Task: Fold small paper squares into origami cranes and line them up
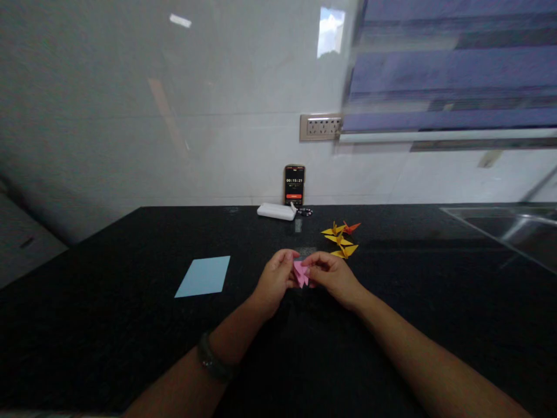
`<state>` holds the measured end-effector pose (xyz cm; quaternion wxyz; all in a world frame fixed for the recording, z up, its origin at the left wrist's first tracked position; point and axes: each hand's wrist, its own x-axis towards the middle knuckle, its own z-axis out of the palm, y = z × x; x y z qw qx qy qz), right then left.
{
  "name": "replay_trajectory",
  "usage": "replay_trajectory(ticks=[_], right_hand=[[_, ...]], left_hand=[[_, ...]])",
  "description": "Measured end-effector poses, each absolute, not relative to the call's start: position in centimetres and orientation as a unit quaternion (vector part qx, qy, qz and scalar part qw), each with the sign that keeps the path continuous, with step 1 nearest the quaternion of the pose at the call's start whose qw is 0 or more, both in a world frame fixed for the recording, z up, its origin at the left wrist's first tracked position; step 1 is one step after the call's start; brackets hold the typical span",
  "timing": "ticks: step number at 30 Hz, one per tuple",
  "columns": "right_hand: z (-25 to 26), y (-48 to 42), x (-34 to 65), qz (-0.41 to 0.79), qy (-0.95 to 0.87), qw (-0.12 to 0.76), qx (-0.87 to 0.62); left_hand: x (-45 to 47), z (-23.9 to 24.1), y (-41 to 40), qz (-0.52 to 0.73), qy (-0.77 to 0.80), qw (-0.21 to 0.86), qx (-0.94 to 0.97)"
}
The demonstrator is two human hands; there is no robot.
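Observation:
Both of my hands meet over the black countertop around a small folded pink paper. My left hand pinches its left side with closed fingers. My right hand pinches its right side the same way. Much of the pink paper is hidden between the fingers. A dark band sits on my left wrist. Just behind my right hand lie three folded paper cranes: two yellow ones and an orange one.
A flat light-blue paper sheet lies left of my hands. At the back, a phone showing a timer leans on the tiled wall beside a white case. A wall socket is above. A sink sits at the right.

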<state>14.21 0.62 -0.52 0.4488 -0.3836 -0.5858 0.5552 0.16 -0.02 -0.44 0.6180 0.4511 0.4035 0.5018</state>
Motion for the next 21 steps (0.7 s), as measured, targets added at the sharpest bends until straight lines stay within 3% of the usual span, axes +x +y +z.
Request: replay_trajectory(ticks=[21], right_hand=[[-0.81,0.76,14.21,0.500,-0.616,0.445,-0.416]], left_hand=[[0.06,-0.21,0.06,0.485,0.456,0.551,0.503]])
